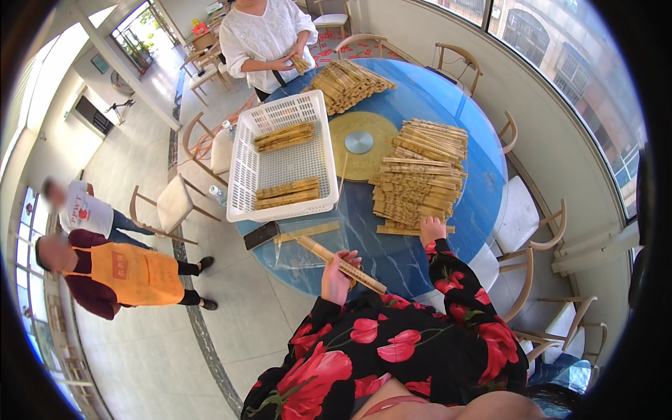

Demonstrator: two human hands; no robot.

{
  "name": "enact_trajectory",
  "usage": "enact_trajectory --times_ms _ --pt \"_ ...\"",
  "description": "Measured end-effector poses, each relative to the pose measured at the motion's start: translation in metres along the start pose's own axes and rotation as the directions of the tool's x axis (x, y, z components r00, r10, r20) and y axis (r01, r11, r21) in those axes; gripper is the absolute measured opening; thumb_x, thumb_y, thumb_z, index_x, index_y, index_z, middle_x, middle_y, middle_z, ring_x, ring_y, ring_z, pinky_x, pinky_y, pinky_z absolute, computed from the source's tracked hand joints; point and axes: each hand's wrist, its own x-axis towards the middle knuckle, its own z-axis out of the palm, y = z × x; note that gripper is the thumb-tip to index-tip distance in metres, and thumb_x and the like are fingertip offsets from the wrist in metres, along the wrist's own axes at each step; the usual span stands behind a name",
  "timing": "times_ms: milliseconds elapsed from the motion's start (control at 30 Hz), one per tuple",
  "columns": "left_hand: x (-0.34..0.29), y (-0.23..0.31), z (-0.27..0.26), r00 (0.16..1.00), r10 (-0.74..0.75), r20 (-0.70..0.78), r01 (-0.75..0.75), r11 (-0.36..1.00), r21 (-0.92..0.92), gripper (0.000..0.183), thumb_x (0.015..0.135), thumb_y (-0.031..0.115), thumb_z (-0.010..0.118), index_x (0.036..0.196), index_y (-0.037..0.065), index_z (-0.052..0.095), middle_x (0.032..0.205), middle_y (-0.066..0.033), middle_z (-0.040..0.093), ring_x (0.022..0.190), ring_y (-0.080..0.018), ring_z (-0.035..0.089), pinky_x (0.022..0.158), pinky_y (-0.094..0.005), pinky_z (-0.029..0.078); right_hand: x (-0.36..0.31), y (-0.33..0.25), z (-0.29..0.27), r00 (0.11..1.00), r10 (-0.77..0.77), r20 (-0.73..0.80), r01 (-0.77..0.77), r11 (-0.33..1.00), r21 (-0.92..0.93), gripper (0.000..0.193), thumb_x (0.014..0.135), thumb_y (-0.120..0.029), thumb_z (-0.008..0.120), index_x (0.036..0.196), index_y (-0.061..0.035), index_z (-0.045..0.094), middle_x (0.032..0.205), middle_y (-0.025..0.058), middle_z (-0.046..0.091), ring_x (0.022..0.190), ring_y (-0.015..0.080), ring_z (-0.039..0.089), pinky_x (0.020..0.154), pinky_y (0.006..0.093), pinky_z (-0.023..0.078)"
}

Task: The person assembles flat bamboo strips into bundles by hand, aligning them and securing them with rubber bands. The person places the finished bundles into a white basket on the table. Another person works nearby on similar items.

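My left hand (339, 277) is closed round a long bamboo stick (365, 279), tan, with small dark marks along it; the stick slants across the table's near edge. My right hand (432, 229) is at the near end of a big pile of similar bamboo sticks (420, 175), its fingers bent over the nearest one. Left of the pile stands a white perforated plastic basket (234, 175) with two bundles of sticks inside. Between the basket and my left hand lies a clear plastic bag (308, 253) with a stick-like strip under or in it.
The round blue marble-look table (483, 168) has a gold turntable (364, 164). A second stick pile (350, 84) lies at the far side, where a person in white (262, 35) holds sticks. A dark flat block (261, 236) lies by the basket. Chairs surround the table; two people stand left.
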Motion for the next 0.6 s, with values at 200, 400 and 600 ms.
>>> enact_trajectory --times_ms 200,400,600 --pt "0.000 0.001 -0.002 0.999 -0.004 0.044 0.003 1.000 0.020 0.033 0.098 0.028 0.040 0.116 0.001 0.046 0.117 -0.0144 0.056 0.107 -0.0294 0.055 0.092 -0.0404 0.044 0.000 -0.012 0.009 0.985 -0.005 -0.170 -0.008 0.997 -0.077 0.012 0.076 -0.019 0.056 0.087 -0.0141 0.059 0.082 0.0023 0.056 0.082 0.0244 0.057 0.061 0.0410 0.046" --pt "0.001 0.001 -0.004 1.000 -0.022 0.023 0.022 1.000 -0.005 0.033 0.098 0.029 0.039 0.115 0.002 0.046 0.116 -0.0146 0.057 0.106 -0.0286 0.056 0.091 -0.0397 0.044 -0.001 -0.008 0.007 0.998 -0.031 -0.059 0.025 0.995 -0.094 0.011 0.075 -0.019 0.056 0.084 -0.0134 0.060 0.083 0.0035 0.057 0.082 0.0241 0.057 0.061 0.0407 0.046" --pt "0.001 0.001 -0.003 0.999 -0.033 0.009 0.034 0.999 -0.020 0.032 0.098 0.028 0.039 0.115 0.001 0.045 0.115 -0.0160 0.057 0.103 -0.0281 0.057 0.089 -0.0385 0.045 -0.004 -0.003 -0.004 0.973 -0.140 -0.181 0.145 0.989 0.015 0.012 0.072 -0.017 0.058 0.082 -0.0100 0.058 0.079 0.0068 0.056 0.075 0.0261 0.059 0.056 0.0398 0.047"
